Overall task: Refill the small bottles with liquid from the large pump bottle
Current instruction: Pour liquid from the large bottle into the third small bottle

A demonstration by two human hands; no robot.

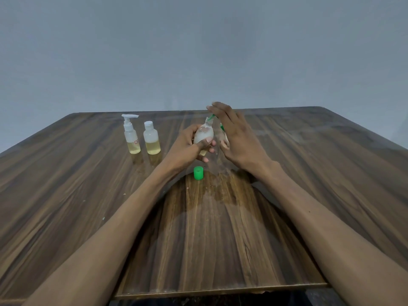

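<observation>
My left hand [189, 144] grips a small clear bottle [204, 135], uncapped and tilted, just above the table. Its mouth sits by the green nozzle [211, 117] of the large pump bottle [217, 161]. That bottle has a clear body, stands right of the small one and is mostly hidden by my right hand. My right hand [235, 134] lies over the pump top with its fingers straight and its thumb against the bottle's side. A loose green cap [198, 172] stands on the table in front of my hands.
Two small bottles with yellow liquid stand at the back left: one with a white pump head [131, 138], one with a white cap [152, 139]. The wooden table [88, 195] has a wet-looking patch [223, 191] near the green cap. A plain grey wall is behind.
</observation>
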